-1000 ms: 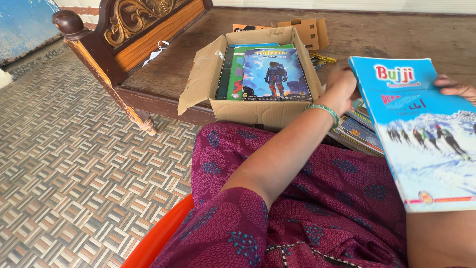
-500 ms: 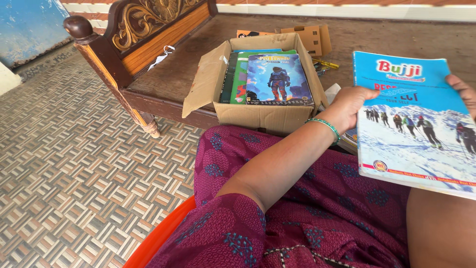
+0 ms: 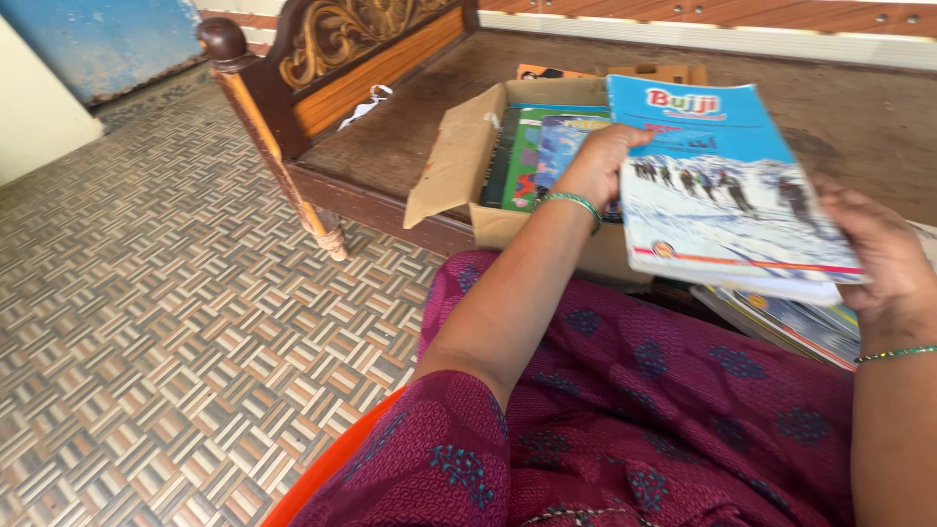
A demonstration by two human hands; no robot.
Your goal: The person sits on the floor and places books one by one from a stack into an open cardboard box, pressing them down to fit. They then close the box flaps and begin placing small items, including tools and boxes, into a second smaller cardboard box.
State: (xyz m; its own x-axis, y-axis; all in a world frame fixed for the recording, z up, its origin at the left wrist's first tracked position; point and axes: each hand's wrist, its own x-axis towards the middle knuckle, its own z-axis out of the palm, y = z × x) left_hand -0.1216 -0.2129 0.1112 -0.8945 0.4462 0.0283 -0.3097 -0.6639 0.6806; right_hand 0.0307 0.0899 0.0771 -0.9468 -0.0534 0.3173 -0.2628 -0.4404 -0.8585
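Both my hands hold a thin blue magazine with a snowy mountain picture on its cover. My left hand, with a green bangle at the wrist, grips its left edge. My right hand grips its lower right corner. The magazine hangs over the right side of an open cardboard box, which holds several upright books. More magazines lie stacked under the held one, on my lap.
The box stands on a dark wooden cot with a carved headboard. A smaller cardboard box sits behind it. Patterned floor tiles spread to the left. I sit on an orange chair.
Both hands have carried the blue magazine leftward, from off to the right to above the box's right side. The view has shifted, so the box appears nearer the middle.
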